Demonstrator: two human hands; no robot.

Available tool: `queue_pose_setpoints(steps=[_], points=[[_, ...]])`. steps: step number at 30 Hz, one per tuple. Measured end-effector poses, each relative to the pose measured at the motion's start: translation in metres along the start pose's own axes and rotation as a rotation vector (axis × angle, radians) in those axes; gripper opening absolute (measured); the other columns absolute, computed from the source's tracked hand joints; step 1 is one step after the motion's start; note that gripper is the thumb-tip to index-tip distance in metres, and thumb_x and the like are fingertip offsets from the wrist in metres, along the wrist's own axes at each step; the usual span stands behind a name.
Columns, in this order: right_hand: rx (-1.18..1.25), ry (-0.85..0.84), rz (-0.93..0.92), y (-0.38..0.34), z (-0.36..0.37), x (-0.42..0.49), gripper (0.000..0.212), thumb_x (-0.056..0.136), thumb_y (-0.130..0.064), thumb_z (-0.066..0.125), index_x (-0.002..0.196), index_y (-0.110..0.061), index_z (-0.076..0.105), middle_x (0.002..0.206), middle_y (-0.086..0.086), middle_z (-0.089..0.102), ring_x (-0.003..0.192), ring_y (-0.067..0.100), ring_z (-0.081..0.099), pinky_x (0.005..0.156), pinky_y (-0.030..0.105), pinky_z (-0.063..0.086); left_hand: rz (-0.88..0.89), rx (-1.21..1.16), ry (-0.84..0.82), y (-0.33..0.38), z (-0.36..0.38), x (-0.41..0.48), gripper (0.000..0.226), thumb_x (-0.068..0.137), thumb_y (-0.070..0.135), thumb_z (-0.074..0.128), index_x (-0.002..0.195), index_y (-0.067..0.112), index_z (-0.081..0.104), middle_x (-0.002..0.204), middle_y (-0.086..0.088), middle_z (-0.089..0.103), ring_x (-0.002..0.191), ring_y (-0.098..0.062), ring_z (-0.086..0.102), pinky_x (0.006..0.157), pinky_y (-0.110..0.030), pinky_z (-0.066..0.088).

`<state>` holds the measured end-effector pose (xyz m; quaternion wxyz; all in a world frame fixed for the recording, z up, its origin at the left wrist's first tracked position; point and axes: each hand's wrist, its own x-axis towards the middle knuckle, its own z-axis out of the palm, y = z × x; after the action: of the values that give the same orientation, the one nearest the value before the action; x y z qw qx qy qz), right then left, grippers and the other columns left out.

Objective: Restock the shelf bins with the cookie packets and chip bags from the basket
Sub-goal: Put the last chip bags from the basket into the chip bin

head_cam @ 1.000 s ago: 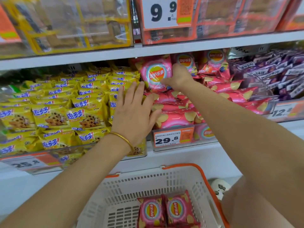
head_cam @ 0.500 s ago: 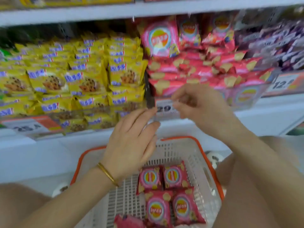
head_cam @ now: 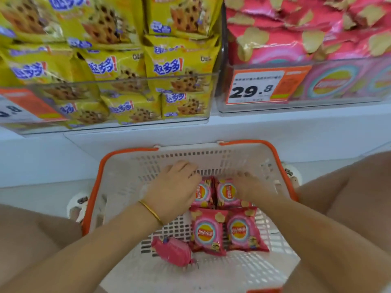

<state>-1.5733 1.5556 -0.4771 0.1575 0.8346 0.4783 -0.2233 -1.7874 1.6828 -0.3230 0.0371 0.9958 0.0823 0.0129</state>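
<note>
1. the white basket with its orange rim sat on the floor below the shelf, between the person's bare legs.
2. the left hand, with a gold bracelet on its wrist, was down inside the basket. its fingers were bent downward and it covered the left edge of the far-left chip bag. whether it actually gripped the bag could not be told.
3. the right hand was blurred and lay at the right edge of the far-right chip bag. its hold could not be told either.
4. those two bags lay side by side, touching, toward the far wall of the basket.
5. just nearer the person, the near-left chip bag and the near-right chip bag lay flat with their logos up, also side by side.
6. a fifth pink bag lay to the left of the near pair, its printed face turned away.
7. on the shelf, the clear left bin was packed with yellow cookie packets.
8. beside it, the right bin was heaped with pink chip bags and had an orange price tag reading 29.8 on its front.
</note>
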Motion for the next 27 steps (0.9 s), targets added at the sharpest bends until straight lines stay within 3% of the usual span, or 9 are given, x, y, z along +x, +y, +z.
queue_pose_setpoints(steps=[3, 6, 11, 14, 20, 21, 23, 25, 27], points=[[-0.071, -0.043, 0.020, -0.004, 0.013, 0.015, 0.060, 0.094, -0.032, 0.048, 0.144, -0.006, 0.027, 0.145, 0.016, 0.035, 0.130, 0.034, 0.037, 0.105, 0.044, 0.034, -0.012, -0.004, -0.005, -0.003, 0.002, 0.002, 0.033, 0.076, 0.024, 0.038, 0.079, 0.014, 0.070, 0.096, -0.007, 0.069, 0.090, -0.027, 0.065, 0.064, -0.037, 0.056], [-0.125, -0.122, 0.020, -0.010, 0.014, 0.024, 0.065, 0.095, -0.043, 0.042, 0.148, -0.010, 0.022, 0.152, 0.013, 0.027, 0.138, 0.032, 0.026, 0.110, 0.044, 0.024, -0.007, -0.023, -0.038, -0.004, 0.005, 0.007, 0.030, 0.075, 0.023, 0.040, 0.079, 0.014, 0.069, 0.095, -0.006, 0.068, 0.089, -0.026, 0.064, 0.064, -0.036, 0.055], [-0.174, -0.158, 0.014, -0.011, 0.014, 0.027, 0.059, 0.090, -0.044, 0.054, 0.135, -0.008, 0.041, 0.138, 0.013, 0.043, 0.121, 0.032, 0.050, 0.098, 0.044, 0.041, -0.031, -0.026, -0.102, -0.005, 0.009, 0.011, 0.030, 0.074, 0.023, 0.038, 0.076, 0.016, 0.067, 0.093, -0.004, 0.067, 0.088, -0.025, 0.064, 0.061, -0.034, 0.055], [-0.190, -0.184, -0.017, -0.009, 0.006, 0.025, 0.055, 0.086, -0.048, 0.057, 0.128, -0.014, 0.050, 0.133, 0.010, 0.044, 0.120, 0.030, 0.048, 0.099, 0.043, 0.040, -0.034, -0.029, -0.106, -0.005, 0.012, 0.010, 0.030, 0.074, 0.023, 0.038, 0.077, 0.015, 0.067, 0.092, -0.005, 0.067, 0.087, -0.025, 0.063, 0.059, -0.034, 0.055], [-0.168, -0.105, -0.018, -0.015, -0.020, 0.014, 0.050, 0.080, -0.043, 0.066, 0.120, -0.016, 0.051, 0.122, 0.003, 0.058, 0.117, 0.025, 0.051, 0.096, 0.040, 0.040, -0.061, -0.016, -0.152, -0.003, 0.012, 0.008, 0.034, 0.074, 0.024, 0.036, 0.078, 0.015, 0.069, 0.095, -0.006, 0.068, 0.086, -0.025, 0.065, 0.058, -0.034, 0.056], [-0.159, -0.091, -0.027, -0.018, -0.031, 0.011, 0.050, 0.080, -0.041, 0.067, 0.120, -0.016, 0.051, 0.121, 0.002, 0.059, 0.114, 0.025, 0.054, 0.093, 0.039, 0.043, -0.086, -0.035, -0.144, -0.001, 0.010, 0.009, 0.034, 0.075, 0.022, 0.038, 0.081, 0.014, 0.070, 0.099, -0.008, 0.067, 0.089, -0.027, 0.065, 0.060, -0.036, 0.057], [-0.112, -0.118, -0.062, -0.024, -0.058, 0.006, 0.051, 0.081, -0.039, 0.068, 0.122, -0.014, 0.051, 0.119, 0.003, 0.060, 0.110, 0.024, 0.058, 0.089, 0.038, 0.048, -0.140, -0.106, -0.152, 0.002, 0.008, 0.012, 0.032, 0.085, 0.018, 0.043, 0.105, 0.009, 0.066, 0.126, -0.013, 0.057, 0.113, -0.031, 0.055, 0.082, -0.042, 0.053], [-0.066, -0.190, -0.130, -0.030, -0.087, -0.001, 0.052, 0.081, -0.040, 0.069, 0.120, -0.009, 0.054, 0.116, 0.006, 0.061, 0.106, 0.025, 0.059, 0.087, 0.035, 0.050, -0.189, -0.094, -0.213, 0.002, 0.008, 0.011, 0.039, 0.096, 0.024, 0.041, 0.133, 0.012, 0.047, 0.150, -0.008, 0.032, 0.134, -0.026, 0.033, 0.102, -0.038, 0.036], [-0.058, -0.218, -0.219, -0.034, -0.116, -0.011, 0.054, 0.079, -0.046, 0.070, 0.114, -0.006, 0.057, 0.111, 0.009, 0.064, 0.100, 0.025, 0.061, 0.083, 0.034, 0.049, -0.229, -0.139, -0.221, 0.002, 0.004, 0.012, 0.049, 0.098, 0.031, 0.042, 0.143, 0.015, 0.032, 0.155, -0.005, 0.021, 0.139, -0.022, 0.023, 0.109, -0.034, 0.027]])
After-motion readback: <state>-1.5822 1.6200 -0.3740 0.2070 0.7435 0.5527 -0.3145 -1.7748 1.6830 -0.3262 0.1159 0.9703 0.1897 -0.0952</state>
